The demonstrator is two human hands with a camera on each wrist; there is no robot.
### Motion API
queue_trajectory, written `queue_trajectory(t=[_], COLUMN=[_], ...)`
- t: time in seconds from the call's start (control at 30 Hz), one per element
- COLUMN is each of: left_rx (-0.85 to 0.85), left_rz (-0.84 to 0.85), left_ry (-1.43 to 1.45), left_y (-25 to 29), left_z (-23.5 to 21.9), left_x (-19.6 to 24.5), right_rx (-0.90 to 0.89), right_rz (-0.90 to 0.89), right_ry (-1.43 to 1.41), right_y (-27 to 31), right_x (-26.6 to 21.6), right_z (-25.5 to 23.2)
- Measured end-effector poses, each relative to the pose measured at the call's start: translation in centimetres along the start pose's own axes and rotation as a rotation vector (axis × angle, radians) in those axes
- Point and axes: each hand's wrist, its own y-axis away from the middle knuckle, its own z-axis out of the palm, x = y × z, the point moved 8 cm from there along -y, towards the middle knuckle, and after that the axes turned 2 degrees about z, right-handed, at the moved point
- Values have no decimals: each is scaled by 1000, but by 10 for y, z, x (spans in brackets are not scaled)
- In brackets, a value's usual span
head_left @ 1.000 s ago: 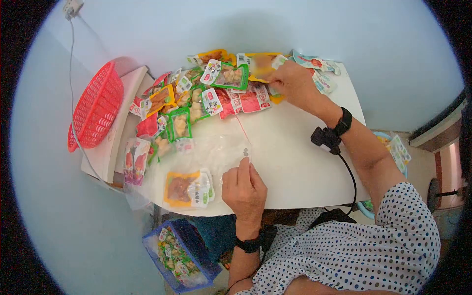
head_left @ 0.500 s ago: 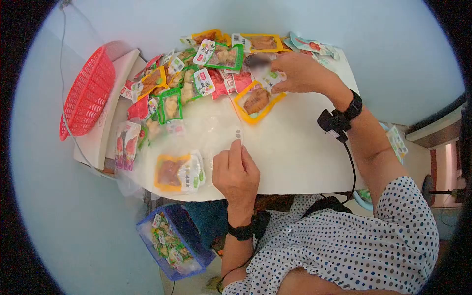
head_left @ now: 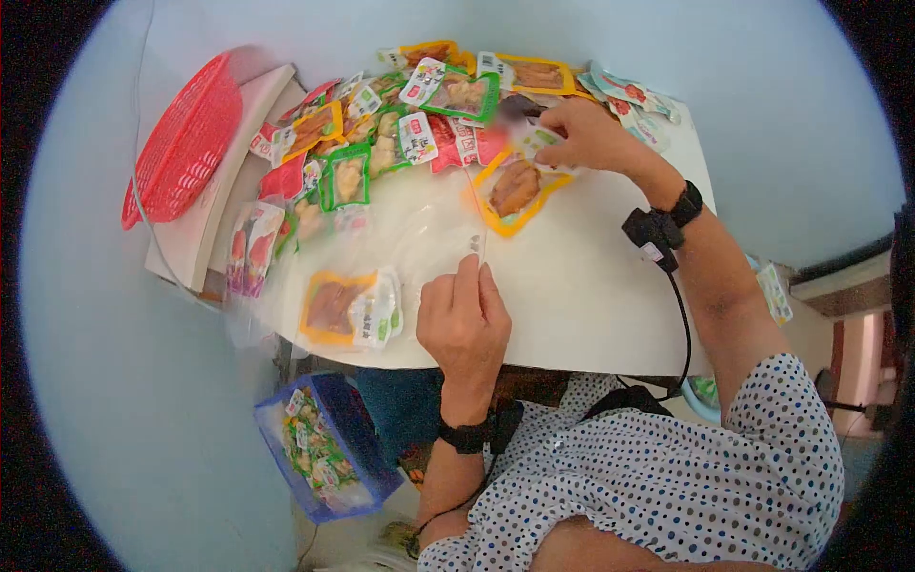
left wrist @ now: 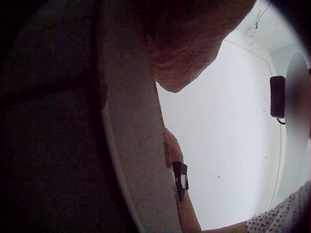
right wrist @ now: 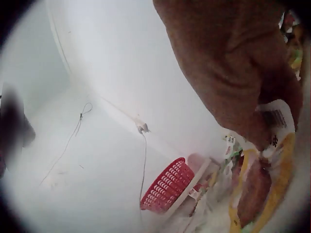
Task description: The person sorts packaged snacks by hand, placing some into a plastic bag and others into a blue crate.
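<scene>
My right hand [head_left: 596, 138] pinches the white end of a yellow-edged snack packet [head_left: 515, 188], a brown piece of food showing through its window. In the right wrist view the same packet [right wrist: 256, 191] hangs below the fingers. Near the table's front, my left hand [head_left: 465, 324] holds the right edge of a clear plastic bag [head_left: 419, 224] between thumb and forefinger. The bag lies flat, with a red line along its upper right edge. Another yellow-edged packet [head_left: 334, 307] lies at the bag's lower part. The left wrist view shows only part of that hand [left wrist: 189, 53] beside the table edge.
Several snack packets [head_left: 348, 179] are heaped along the table's back and left. A red basket [head_left: 186, 138] leans on a white ledge at the left. Below the table's front edge stands a blue bin [head_left: 367, 477] of packets. A black cable [head_left: 688, 324] hangs from the right wrist.
My right hand has drawn a yellow-edged packet out of the back of the heap and brought it forward beside the bag's upper right edge. The left hand keeps its hold on the bag.
</scene>
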Motion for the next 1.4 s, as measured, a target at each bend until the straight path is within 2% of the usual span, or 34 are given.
queue_trajectory(t=[0.07,0.1,0.2,0.43,0.63,0.7,0.83,0.93,1.03,1.13,1.17,1.27,1.3,1.4], left_rx=[15,26,55,108,200,201,201,207,203,200,189,169,164,180], left_rz=[-2,-6,3,-43,-193,-213,-229,-220,-169,-132,-127,-77,-55,-77], left_ry=[6,9,23,36,168,166,170,190,186,171,165,164,165,177], left_y=[0,1,0,2,6,7,7,6,5,5,6,6,7,6], left_z=[-2,-3,-6,-11,-17,-17,-19,-20,-20,-21,-22,-20,-19,-19], left_x=[-1,-2,-3,-7,-22,-24,-24,-23,-18,-16,-15,-13,-11,-10], right_rx=[-11,-37,-111,-219,-197,-240,-333,-300,-352,-596,-623,-703,-724,-687], right_rz=[30,21,227,103,188,143,128,141,166,181,140,162,174,163], right_ry=[-234,-251,-725,-909,-779,-776,-856,-719,-738,-1127,-1183,-1286,-1403,-1456], right_y=[1,3,27,33,32,30,39,35,32,38,39,45,45,45], right_x=[3,-2,-22,-34,-24,-23,-44,-36,-37,-68,-78,-92,-95,-105], right_z=[-2,-6,-17,-31,-18,-11,-16,-9,10,33,36,54,60,69])
